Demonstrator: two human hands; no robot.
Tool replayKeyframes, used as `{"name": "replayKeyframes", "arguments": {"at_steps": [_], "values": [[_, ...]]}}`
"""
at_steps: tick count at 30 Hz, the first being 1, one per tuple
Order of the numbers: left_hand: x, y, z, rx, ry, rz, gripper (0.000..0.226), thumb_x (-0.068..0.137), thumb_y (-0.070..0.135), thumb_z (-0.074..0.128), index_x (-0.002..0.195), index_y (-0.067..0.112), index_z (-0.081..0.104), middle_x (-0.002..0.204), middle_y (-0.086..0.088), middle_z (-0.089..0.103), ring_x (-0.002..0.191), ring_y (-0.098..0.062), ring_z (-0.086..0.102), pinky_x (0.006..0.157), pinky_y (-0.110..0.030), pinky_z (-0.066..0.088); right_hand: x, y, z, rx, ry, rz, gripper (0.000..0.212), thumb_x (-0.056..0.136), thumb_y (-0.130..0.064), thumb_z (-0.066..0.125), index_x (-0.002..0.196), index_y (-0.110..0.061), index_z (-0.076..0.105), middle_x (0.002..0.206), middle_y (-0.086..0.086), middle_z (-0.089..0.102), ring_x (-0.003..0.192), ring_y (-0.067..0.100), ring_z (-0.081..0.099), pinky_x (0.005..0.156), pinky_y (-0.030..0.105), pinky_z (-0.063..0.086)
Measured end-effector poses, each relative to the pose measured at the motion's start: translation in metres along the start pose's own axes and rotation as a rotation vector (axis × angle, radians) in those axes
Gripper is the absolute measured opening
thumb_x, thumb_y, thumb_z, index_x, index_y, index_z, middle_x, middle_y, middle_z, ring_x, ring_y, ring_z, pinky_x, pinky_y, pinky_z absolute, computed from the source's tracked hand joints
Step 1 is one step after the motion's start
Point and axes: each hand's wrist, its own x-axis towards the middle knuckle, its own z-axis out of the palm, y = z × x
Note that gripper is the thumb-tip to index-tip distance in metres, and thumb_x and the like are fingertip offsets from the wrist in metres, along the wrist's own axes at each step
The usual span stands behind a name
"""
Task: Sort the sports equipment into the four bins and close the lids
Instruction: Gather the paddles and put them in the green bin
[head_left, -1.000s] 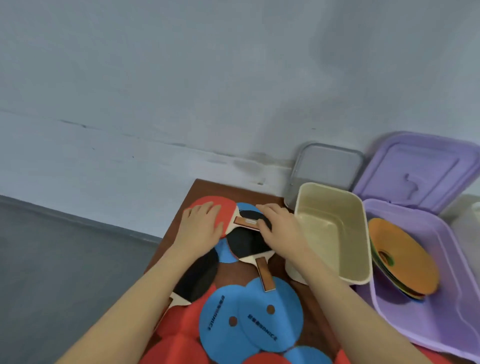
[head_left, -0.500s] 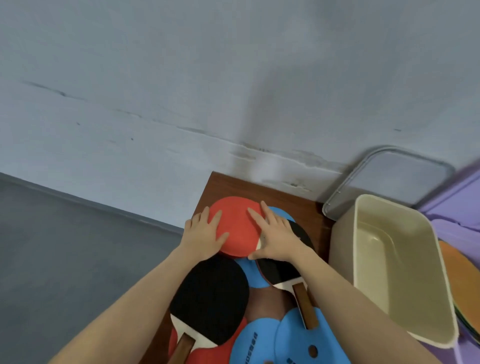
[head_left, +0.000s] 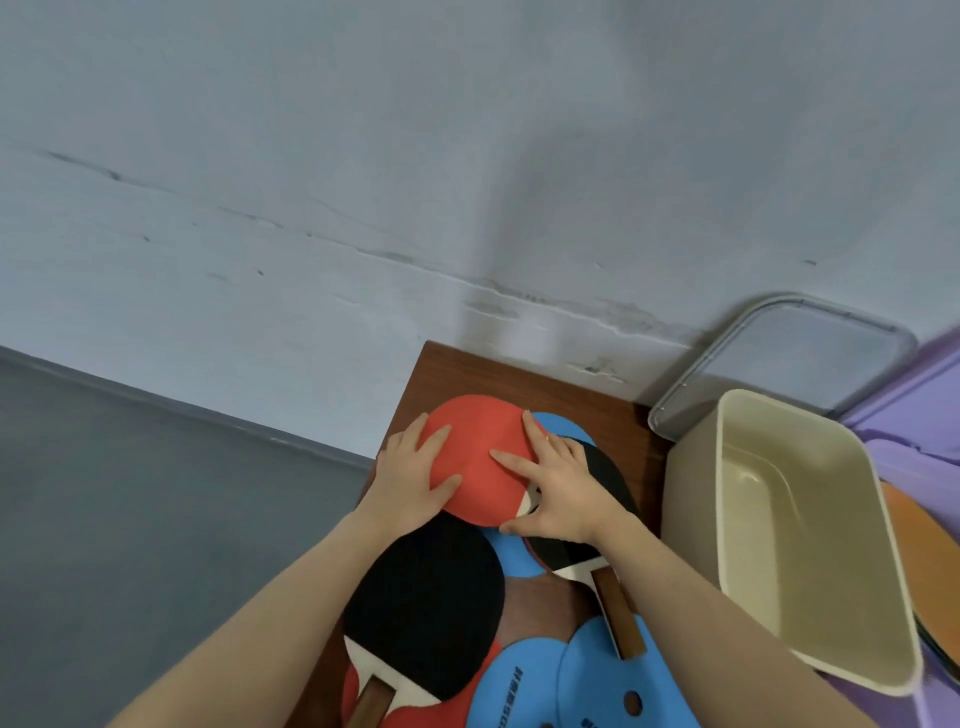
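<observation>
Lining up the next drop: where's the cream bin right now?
Head view, right side: the cream bin stands open beside the right hand, with its grey lid behind it.

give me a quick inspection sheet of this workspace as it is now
surface: brown wooden table, mostly covered.
job's things: red paddle on top of the pile; black paddle nearer the person; second black paddle partly under the right hand; blue discs underneath; cream bin open and empty; grey lid leaning on the wall; purple bin holding orange discs.
clutter: nothing seen.
hands: left hand and right hand lie flat on the red paddle, open.
cables: nothing seen.
surroundings: pale scuffed wall, grey floor.
</observation>
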Motion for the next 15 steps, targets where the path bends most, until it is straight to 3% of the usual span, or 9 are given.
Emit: {"name": "replayKeyframes", "arguments": {"at_steps": [3,10,15], "values": [[-0.012,0.011,-0.002,-0.066,-0.001,0.036,0.067,0.086,0.042,0.057,0.144,0.023,0.031,0.153,-0.006,0.019,0.135,-0.030,0.022,0.110,-0.042,0.021,-0.025,-0.004,0.000,-0.076,0.068,0.012,0.089,0.070,-0.067,0.061,0.145,-0.038,0.024,0.156,0.016,-0.010,0.142,0.035,0.004,0.113,0.046,0.003],[-0.041,0.054,-0.013,-0.223,-0.013,0.078,0.060,0.090,0.033,0.056,0.144,0.023,0.031,0.154,0.000,0.016,0.138,-0.023,0.010,0.114,-0.042,0.018,-0.088,-0.022,0.006,-0.180,0.233,0.129,0.086,0.068,-0.079,0.047,0.140,-0.031,0.039,0.149,0.025,0.026,0.119,0.042,0.048,0.098,0.052,0.035],[-0.063,0.074,-0.016,-0.223,-0.020,0.130,0.057,0.090,0.033,0.056,0.142,0.024,0.034,0.153,0.000,0.019,0.138,-0.021,0.010,0.114,-0.040,0.015,-0.127,-0.039,0.015,-0.164,0.295,0.212,0.086,0.068,-0.080,0.044,0.136,-0.028,0.044,0.143,0.025,0.038,0.110,0.041,0.055,0.093,0.051,0.041]]}}
